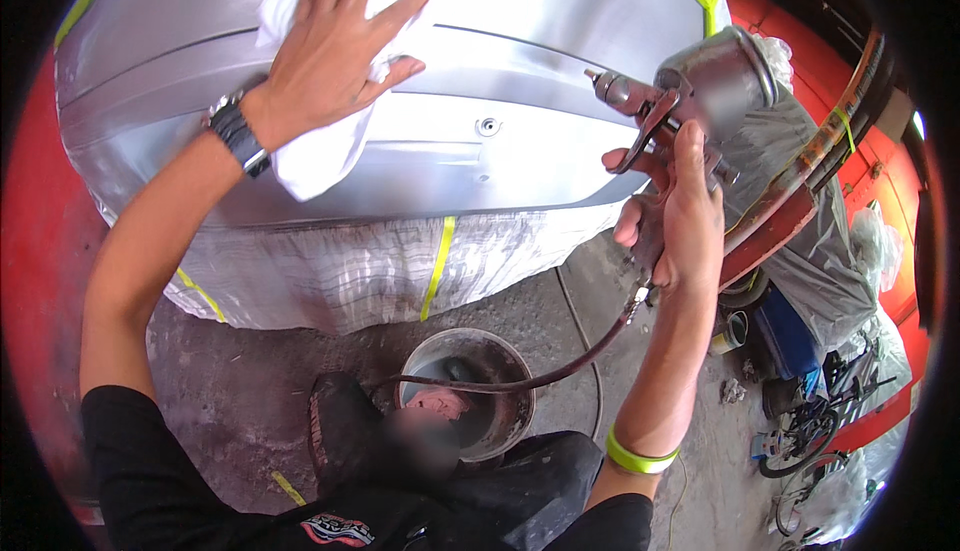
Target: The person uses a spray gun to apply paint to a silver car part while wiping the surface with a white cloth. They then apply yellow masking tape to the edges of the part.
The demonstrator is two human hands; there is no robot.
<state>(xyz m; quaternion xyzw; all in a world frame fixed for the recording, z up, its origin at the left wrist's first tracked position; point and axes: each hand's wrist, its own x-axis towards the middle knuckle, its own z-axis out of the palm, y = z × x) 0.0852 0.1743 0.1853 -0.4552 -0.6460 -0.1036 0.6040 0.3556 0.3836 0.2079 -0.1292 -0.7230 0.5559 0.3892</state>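
My left hand (pixel 335 46) lies flat with its fingers spread, pressing a white cloth (pixel 318 156) against the silver car panel (pixel 560 141). Part of the cloth hangs down below the palm. On the right, my right hand (pixel 680 211) is closed round the grip of a spray gun (pixel 655 111), with fingers at its trigger. A metal cup (pixel 715 66) is fixed to the gun, and its nozzle points left toward the panel without touching it. From the grip's base an air hose (pixel 590 356) curves down and left.
Masking sheeting (pixel 310 266) with yellow-green tape (pixel 438 266) covers the car's lower part. A bucket (pixel 520 376) holding a pinkish cloth (pixel 437 403) stands on the floor by my legs. Grey plastic sheeting (pixel 790 181) and a bicycle (pixel 820 441) are at the right, near a red wall (pixel 885 201).
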